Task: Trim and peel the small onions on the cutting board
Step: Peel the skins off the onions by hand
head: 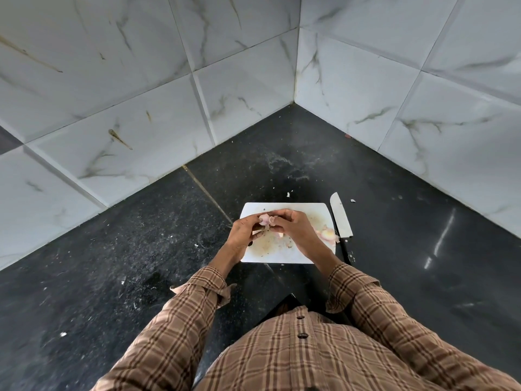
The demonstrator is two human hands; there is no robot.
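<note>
A white cutting board lies on the dark counter in front of me. Above its middle, my left hand and my right hand meet, and both pinch one small pale pink onion between their fingertips. Loose pinkish skin hangs from the onion under my fingers. A small pile of onion pieces and peels rests near the board's right edge. Just right of the board lies a knife, its blade pointing away from me and its black handle toward me.
The black stone counter sits in a corner of white marble-tiled walls. Small white scraps lie scattered on the counter beyond the board and to its left. My plaid sleeves fill the lower part of the view.
</note>
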